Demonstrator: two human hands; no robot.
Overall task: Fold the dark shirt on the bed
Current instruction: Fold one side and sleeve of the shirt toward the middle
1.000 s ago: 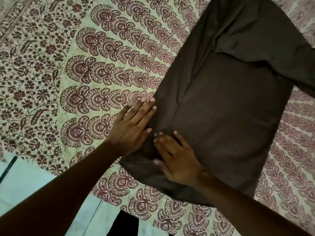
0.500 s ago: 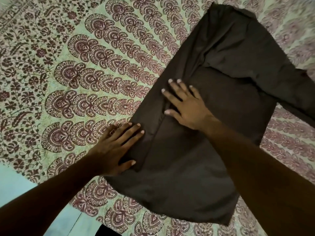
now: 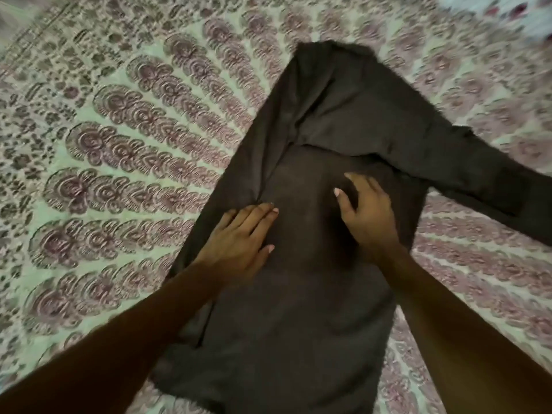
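Two bare forearms [image 3: 119,354] are seen entering from the btm corners of the frame. The shirt [image 3: 298,309] is laid flat on the bed [image 3: 119,162], hem at btm ctr, body running up through the ctr to a narrow end at upper ctr. The L hand [image 3: 239,237] is pressed flat on the shirt just left of ctr, fingers straight and together, tips at the crease where the shirt's left side is folded inward. The R hand [image 3: 367,216] is set on the shirt just right of ctr, near the L hand but apart from it. Its fingers are arched, and whether cloth is pinched cannot be told, the frame being blurred. Further up, the folded-in strip is seen along the shirt's left edge. A sleeve [image 3: 478,177] is spread out toward the right edge of the frame, over the bed. The bed is pale, printed w/ rows of maroon motifs, visible on both sides of the shirt.
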